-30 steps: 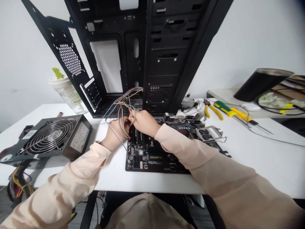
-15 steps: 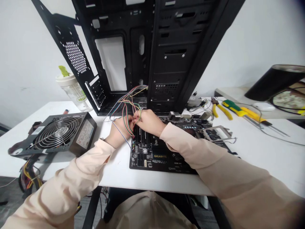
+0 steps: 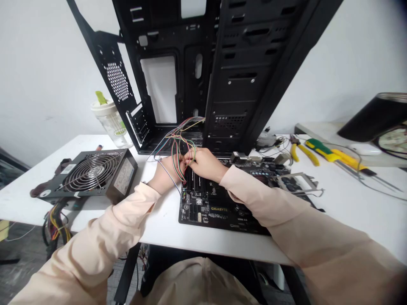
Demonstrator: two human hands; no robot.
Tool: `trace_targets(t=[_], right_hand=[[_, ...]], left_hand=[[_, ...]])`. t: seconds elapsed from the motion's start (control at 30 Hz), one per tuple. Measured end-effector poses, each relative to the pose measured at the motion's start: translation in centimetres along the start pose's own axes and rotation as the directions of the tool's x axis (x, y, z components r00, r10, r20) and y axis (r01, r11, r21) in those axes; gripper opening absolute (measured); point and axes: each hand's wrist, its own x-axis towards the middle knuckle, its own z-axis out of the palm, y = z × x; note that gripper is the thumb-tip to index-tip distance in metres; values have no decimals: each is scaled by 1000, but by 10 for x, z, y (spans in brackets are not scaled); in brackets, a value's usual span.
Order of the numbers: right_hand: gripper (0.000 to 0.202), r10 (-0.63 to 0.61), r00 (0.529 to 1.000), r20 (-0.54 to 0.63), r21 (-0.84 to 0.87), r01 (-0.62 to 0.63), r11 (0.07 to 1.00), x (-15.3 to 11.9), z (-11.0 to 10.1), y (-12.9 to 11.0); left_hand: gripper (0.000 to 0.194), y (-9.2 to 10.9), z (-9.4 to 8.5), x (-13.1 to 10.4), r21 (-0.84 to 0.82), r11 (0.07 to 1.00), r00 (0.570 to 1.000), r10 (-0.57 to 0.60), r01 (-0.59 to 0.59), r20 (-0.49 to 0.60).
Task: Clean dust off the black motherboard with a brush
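Note:
A black motherboard (image 3: 219, 209) lies flat on the white table (image 3: 349, 212), in front of an upright black computer case (image 3: 222, 72). A bundle of thin coloured wires (image 3: 178, 142) runs out of the case down to the board's left edge. My left hand (image 3: 167, 173) and my right hand (image 3: 206, 164) meet at that edge, fingers pinched on the wire ends. The connectors themselves are hidden behind my fingers.
A power supply (image 3: 92, 176) with a round fan grille sits at the left, its cables (image 3: 55, 222) hanging off the table edge. A plastic jar (image 3: 111, 120) stands behind it. Yellow pliers (image 3: 300, 150) and green-yellow screwdrivers (image 3: 337, 156) lie at the right, near a black cylinder (image 3: 372, 116).
The camera has shifted so the whole scene slides right in view. My hands stay pinched on the wire ends at the board's left edge.

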Motion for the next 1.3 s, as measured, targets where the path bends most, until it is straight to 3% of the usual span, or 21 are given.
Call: trace_targets(t=[0.2, 0.47, 1.0, 1.3], right_hand=[[26, -27, 1000, 12, 14, 26, 1000, -1, -3, -2], [15, -22, 999, 35, 45, 20, 999, 0, -5, -5], [19, 10, 995, 94, 89, -18, 996, 0, -8, -8], [18, 56, 998, 33, 116, -59, 991, 0, -9, -9]], left_hand=[[29, 0, -5, -4, 38, 997, 998, -66, 66, 8], [28, 4, -11, -5, 75, 989, 991, -131, 130, 5], [28, 1, -12, -6, 71, 992, 994, -107, 105, 31], [30, -1, -13, -5, 11, 998, 997, -68, 68, 37]])
